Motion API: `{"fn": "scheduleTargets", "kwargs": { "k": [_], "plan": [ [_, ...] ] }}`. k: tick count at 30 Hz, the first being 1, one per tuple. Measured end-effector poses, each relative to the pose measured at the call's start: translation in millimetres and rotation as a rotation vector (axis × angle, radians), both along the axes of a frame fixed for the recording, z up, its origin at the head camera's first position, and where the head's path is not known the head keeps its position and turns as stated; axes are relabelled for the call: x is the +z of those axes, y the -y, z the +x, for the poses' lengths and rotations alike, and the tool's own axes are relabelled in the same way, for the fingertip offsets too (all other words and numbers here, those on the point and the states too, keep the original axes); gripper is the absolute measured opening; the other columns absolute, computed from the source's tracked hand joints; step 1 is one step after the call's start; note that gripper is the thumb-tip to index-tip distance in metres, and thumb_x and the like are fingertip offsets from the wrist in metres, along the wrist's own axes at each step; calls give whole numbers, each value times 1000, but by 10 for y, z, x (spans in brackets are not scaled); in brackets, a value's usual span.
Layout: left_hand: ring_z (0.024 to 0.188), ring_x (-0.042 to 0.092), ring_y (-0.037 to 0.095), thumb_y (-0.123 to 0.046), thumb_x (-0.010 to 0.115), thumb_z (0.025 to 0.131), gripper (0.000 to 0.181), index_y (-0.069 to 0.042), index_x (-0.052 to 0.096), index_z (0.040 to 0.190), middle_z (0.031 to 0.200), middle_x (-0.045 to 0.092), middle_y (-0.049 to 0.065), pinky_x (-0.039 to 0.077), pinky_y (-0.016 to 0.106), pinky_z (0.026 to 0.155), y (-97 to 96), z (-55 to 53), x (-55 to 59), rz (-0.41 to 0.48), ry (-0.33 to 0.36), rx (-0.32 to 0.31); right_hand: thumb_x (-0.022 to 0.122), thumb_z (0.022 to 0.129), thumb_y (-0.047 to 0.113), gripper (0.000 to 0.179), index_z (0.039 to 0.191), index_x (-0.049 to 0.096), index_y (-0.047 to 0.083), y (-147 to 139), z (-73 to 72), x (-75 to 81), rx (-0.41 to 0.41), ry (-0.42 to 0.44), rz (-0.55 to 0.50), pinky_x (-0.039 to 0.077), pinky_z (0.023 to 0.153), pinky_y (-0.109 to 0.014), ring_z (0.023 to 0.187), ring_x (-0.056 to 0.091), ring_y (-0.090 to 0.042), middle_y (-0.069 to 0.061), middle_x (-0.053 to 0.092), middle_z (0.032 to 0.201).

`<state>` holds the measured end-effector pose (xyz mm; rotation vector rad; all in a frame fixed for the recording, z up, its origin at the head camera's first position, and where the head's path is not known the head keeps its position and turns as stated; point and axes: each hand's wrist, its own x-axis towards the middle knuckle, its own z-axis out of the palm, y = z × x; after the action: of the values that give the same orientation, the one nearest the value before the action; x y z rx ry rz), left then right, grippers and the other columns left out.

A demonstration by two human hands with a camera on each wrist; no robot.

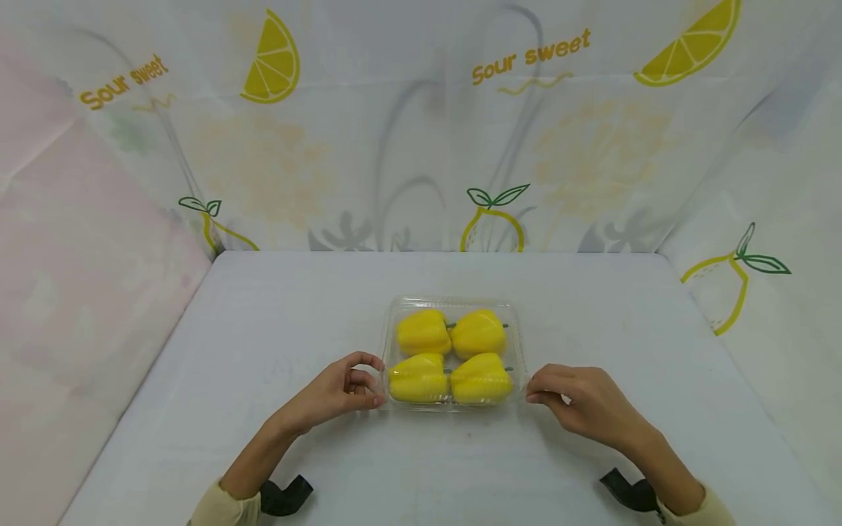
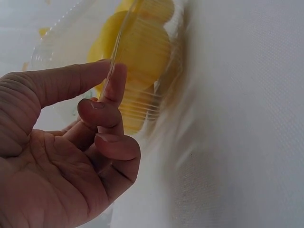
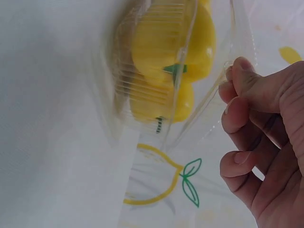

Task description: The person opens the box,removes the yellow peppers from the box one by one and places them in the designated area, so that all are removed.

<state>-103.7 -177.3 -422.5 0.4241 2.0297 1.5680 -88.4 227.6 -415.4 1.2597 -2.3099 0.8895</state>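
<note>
A clear plastic clamshell box (image 1: 454, 408) lies on the white table, with several yellow bell peppers (image 1: 479, 334) in two rows inside. Dark green stems show on the peppers' right sides. At the box's front left corner, my left hand (image 1: 335, 391) pinches the rim between thumb and fingertips; the other fingers curl loosely below, as the left wrist view shows. My right hand (image 1: 585, 402) pinches a clear plastic edge (image 3: 209, 94) at the front right corner. In the right wrist view this edge stands apart from the rim nearer the table.
The white tabletop (image 1: 296, 307) runs back to a fabric backdrop (image 1: 395, 131) printed with lemons and lettering. Fabric walls stand at both sides. Black curved pieces (image 1: 286, 497) sit by both wrists, close over the table's near part.
</note>
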Motion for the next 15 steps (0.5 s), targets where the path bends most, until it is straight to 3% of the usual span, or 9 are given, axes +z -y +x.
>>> {"fn": "scheduleTargets", "kwargs": {
  "k": [4, 15],
  "plan": [
    [88, 65, 34, -7, 71, 91, 47, 5, 45, 127, 94, 69, 14, 52, 27, 72, 9, -10, -5, 16, -12, -27, 56, 102, 31, 23, 88, 69, 19, -14, 1, 112, 1, -30, -17, 46, 60, -11, 69, 57, 3, 12, 66, 86],
    [87, 63, 32, -7, 69, 92, 44, 5, 46, 126, 97, 69, 23, 50, 27, 71, 12, -15, 8, 11, -35, -56, 59, 101, 28, 23, 89, 70, 11, -41, -115, 382, -19, -178, -98, 44, 58, -11, 66, 55, -4, 3, 65, 86]
  ]
}}
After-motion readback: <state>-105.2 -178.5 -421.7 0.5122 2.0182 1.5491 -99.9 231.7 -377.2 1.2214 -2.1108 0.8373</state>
